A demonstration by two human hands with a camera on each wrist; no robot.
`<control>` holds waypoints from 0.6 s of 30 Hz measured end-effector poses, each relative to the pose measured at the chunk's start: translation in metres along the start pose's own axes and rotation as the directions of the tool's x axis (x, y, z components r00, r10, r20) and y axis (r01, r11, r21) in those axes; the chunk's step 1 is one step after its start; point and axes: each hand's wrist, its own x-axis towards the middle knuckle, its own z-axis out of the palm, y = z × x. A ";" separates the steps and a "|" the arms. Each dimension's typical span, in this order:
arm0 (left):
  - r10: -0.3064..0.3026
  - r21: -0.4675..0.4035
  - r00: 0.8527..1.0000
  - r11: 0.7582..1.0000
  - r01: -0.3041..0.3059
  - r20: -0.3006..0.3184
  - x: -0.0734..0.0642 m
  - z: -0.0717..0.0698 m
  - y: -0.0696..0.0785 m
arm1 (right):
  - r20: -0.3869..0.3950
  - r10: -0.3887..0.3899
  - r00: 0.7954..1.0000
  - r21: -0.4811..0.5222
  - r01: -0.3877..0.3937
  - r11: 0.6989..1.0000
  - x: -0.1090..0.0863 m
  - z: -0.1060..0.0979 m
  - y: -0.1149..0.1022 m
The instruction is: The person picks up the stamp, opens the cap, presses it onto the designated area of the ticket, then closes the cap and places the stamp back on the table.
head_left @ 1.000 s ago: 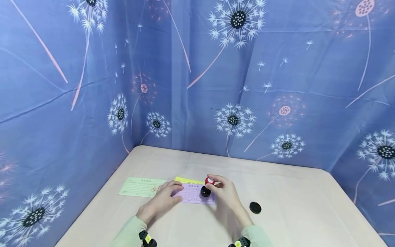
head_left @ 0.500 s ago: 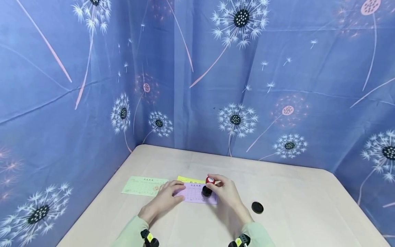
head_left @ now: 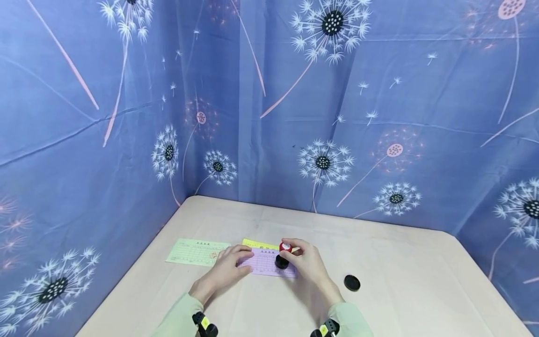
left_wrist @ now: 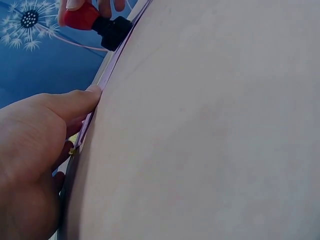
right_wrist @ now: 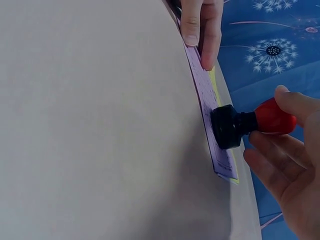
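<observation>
My right hand (head_left: 309,262) grips the red knob of a hand stamp (right_wrist: 276,118) between thumb and fingers. The stamp's black round base stands on the right part of a purple printed slip (head_left: 262,265). At that slip's left side, my left hand (head_left: 225,269) rests with thumb and fingertips on the paper, its fingers extended and gently bent. A yellow slip (head_left: 254,243) lies underneath, showing along the purple slip's back edge. In the left wrist view, the left thumb touches the edge of the purple slip. The stamp's printing face is hidden against the paper.
Left of the purple slip lies a green printed slip (head_left: 191,251) with a red stamp mark near its right end, partly behind the left hand. A round black cap (head_left: 352,282) lies right of the right hand. Blue dandelion-patterned cloth (head_left: 269,154) hangs behind the pale table (head_left: 404,285).
The head view has shifted slightly. Both hands hold nearly the same positions, and the stamp stays on the purple slip.
</observation>
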 end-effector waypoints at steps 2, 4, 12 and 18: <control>-0.001 -0.001 1.000 1.000 0.001 -0.002 0.001 0.001 0.000 | 0.002 -0.011 1.000 -0.013 0.011 1.000 -0.001 0.001 0.000; -0.002 -0.001 1.000 1.000 0.002 -0.005 0.001 0.002 0.000 | 0.005 -0.024 1.000 -0.028 0.024 0.999 -0.001 0.002 0.000; -0.027 -0.007 1.000 1.000 0.027 0.012 0.001 0.003 0.000 | -0.004 -0.027 1.000 -0.056 0.027 0.998 -0.005 0.004 0.000; -0.042 -0.024 0.999 0.999 0.042 0.004 -0.001 0.000 0.002 | -0.010 -0.039 0.999 -0.044 0.038 0.998 -0.005 0.006 -0.002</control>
